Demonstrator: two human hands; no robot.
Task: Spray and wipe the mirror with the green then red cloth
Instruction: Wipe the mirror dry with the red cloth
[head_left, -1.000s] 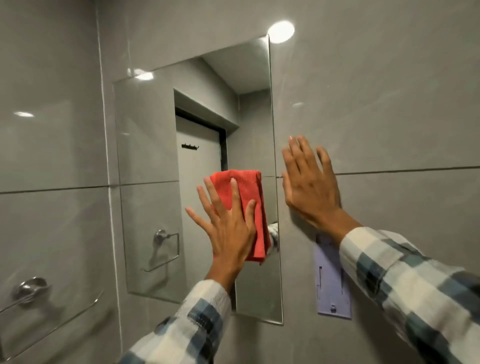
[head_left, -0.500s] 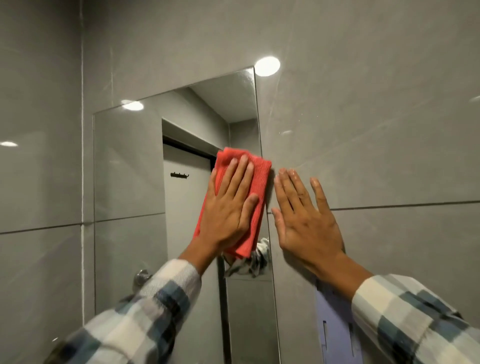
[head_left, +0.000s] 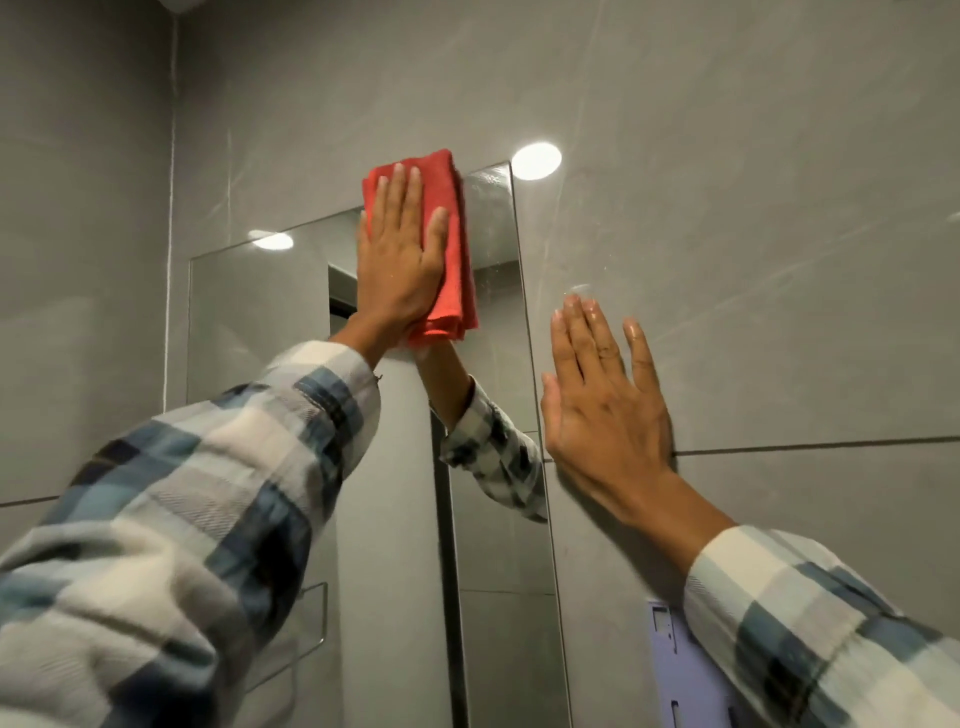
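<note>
Red-cloth wipe, top edge of mirror (head_left: 270, 322)

Your left hand (head_left: 397, 260) presses the red cloth (head_left: 453, 249) flat, fingers extended, long axis vertical; unwiped glass lies below. Your right hand (head_left: 605, 410) rests open on the wall tile (head_left: 753, 260).

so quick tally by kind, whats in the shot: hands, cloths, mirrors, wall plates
hands: 2, left hand and right hand
cloths: 1, red cloth
mirrors: 1, mirror
wall plates: 1, purple plate
total: 5
</note>
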